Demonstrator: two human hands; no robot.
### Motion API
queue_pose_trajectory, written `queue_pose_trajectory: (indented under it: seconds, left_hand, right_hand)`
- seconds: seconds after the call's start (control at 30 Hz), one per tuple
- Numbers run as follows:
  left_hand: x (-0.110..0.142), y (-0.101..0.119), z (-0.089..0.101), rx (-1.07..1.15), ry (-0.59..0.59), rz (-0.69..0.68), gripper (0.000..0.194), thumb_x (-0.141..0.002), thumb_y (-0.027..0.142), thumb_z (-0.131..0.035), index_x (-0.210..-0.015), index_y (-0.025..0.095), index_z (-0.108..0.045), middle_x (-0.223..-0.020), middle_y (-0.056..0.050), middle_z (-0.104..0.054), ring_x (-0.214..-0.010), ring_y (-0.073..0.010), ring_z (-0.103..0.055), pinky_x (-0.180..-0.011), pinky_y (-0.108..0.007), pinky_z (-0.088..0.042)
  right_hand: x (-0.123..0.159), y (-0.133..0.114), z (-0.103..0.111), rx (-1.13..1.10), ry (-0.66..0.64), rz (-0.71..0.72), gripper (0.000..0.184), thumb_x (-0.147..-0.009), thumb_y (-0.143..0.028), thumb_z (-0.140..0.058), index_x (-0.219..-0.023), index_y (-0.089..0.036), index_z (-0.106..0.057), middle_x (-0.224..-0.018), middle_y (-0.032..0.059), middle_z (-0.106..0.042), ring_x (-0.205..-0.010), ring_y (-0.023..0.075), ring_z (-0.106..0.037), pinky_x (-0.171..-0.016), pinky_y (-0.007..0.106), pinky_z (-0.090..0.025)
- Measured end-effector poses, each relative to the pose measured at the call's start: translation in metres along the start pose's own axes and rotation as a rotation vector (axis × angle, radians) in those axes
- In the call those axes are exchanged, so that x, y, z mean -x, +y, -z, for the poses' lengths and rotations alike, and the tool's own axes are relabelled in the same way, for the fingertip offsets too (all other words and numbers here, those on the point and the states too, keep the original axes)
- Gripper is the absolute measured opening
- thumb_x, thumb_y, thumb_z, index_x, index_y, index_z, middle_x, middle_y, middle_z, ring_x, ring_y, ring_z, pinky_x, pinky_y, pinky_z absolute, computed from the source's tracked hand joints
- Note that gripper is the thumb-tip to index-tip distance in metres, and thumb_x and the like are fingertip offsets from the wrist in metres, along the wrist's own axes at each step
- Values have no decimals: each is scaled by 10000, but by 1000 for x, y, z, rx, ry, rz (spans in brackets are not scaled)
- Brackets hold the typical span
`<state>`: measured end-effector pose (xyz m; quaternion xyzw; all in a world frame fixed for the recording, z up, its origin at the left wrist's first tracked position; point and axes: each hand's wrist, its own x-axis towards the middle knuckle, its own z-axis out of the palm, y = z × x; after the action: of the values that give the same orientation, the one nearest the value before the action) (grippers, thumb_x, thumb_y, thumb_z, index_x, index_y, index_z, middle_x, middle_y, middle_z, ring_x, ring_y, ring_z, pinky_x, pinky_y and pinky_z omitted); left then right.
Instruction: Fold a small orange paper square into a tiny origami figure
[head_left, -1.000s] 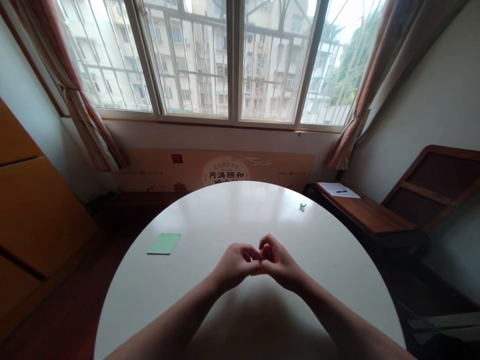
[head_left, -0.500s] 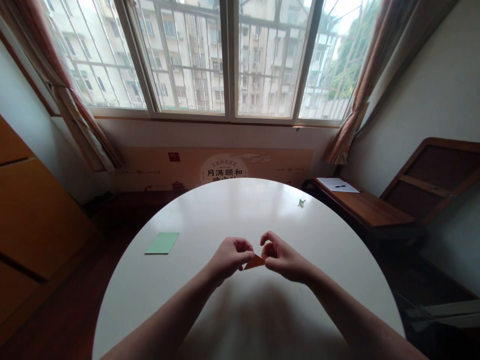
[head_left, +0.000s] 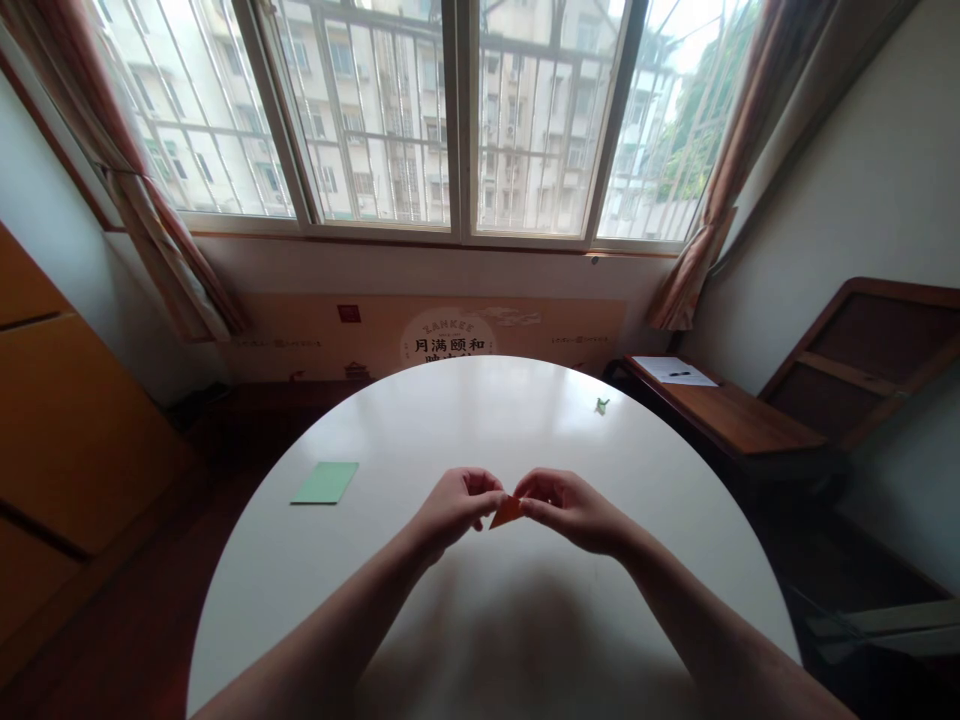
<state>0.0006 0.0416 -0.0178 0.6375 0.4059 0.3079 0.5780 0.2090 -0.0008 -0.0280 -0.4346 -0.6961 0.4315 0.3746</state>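
Note:
A small folded orange paper is pinched between my two hands just above the round white table. My left hand grips its left end with thumb and fingers. My right hand holds its right end, fingers curled over it. Most of the paper is hidden by my fingers.
A green sheet of paper lies on the table's left side. A tiny green folded figure sits at the far right of the table. A wooden side table with a white sheet and pen stands to the right; a window is ahead.
My hands drew slightly apart, showing the orange paper, then closed in again; the paper now shows shorter between my fingertips. The view tilted slightly.

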Motion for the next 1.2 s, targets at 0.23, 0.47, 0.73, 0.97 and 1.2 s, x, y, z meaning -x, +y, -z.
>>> queue_pose_trajectory:
  seconds: [0.23, 0.47, 0.73, 0.97, 1.2]
  left_hand:
    - [-1, -2, -1, -5, -2, -67, 271, -701, 402, -721, -777, 143, -701, -756, -55, -706, -686, -168, -608, -559, -251, -472]
    - [-1, -6, 0, -66, 28, -106, 268, -742, 401, -707, -792, 138, -713, -779, -74, -728, -681, -176, -624, -548, -255, -475]
    - [1, -8, -4, -192, 3, -140, 265, -744, 398, -728, -738, 134, -731, -643, -27, -651, -555, -126, -502, -474, -224, -376]
    - [3, -5, -6, -248, 10, -207, 238, -765, 388, -682, -745, 152, -701, -686, -28, -655, -642, -155, -551, -539, -237, -413]
    - [5, -6, -9, -294, 33, -255, 121, -734, 277, -608, -688, 166, -619, -680, -13, -609, -664, -156, -543, -559, -239, -411]
  right_hand:
    - [-1, 7, -6, 34, 57, -29, 258, -896, -390, -668, -784, -166, -732, -733, 51, -730, -629, 155, -581, -608, 266, -429]
    - [-2, 5, -3, 32, 39, -17, 269, -883, -420, -697, -873, -165, -782, -809, 72, -764, -680, 182, -648, -628, 277, -485]
    - [-4, 5, -9, 6, 139, 20, 219, -862, -362, -711, -873, -152, -769, -779, 60, -749, -683, 172, -642, -609, 258, -459]
    - [-4, 6, -14, 12, 174, 18, 140, -854, -284, -693, -838, -160, -757, -763, 36, -739, -644, 145, -605, -590, 244, -428]
    - [-4, 7, -19, 0, 143, 26, 141, -863, -288, -688, -842, -160, -742, -776, 36, -732, -643, 141, -601, -577, 237, -421]
